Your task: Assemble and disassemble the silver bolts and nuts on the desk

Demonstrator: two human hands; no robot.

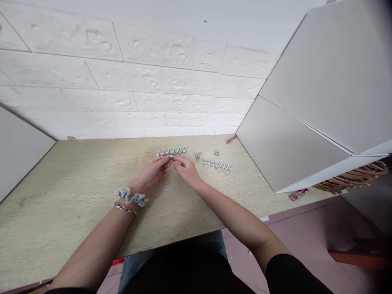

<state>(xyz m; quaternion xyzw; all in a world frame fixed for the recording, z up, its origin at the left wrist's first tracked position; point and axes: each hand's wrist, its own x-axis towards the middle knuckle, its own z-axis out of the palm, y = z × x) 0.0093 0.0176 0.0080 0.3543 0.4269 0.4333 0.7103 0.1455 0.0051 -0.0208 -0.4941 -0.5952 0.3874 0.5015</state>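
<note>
My left hand (153, 172) and my right hand (187, 172) meet above the tabletop, fingertips pinched together on a small shiny metal fastener (170, 157). Fingers partly cover it, so whether it is a bolt, a nut or both cannot be made out. Just behind the fingers, a row of bolts (174, 151) stands upright with washers or nuts on them. To the right of my right hand, several bolts (217, 165) lie side by side. A small stack of metal rings or nuts (198, 155) stands between the two rows, and a single round washer (217, 152) lies farther right.
The wooden tabletop (92, 196) ends at a white brick-patterned wall (147, 98). A large pale panel box (294, 139) bounds the right side, a white panel (21, 151) the left. Red batteries (232, 139) lie near the box. Brown bundled strands (352, 177) show at the far right.
</note>
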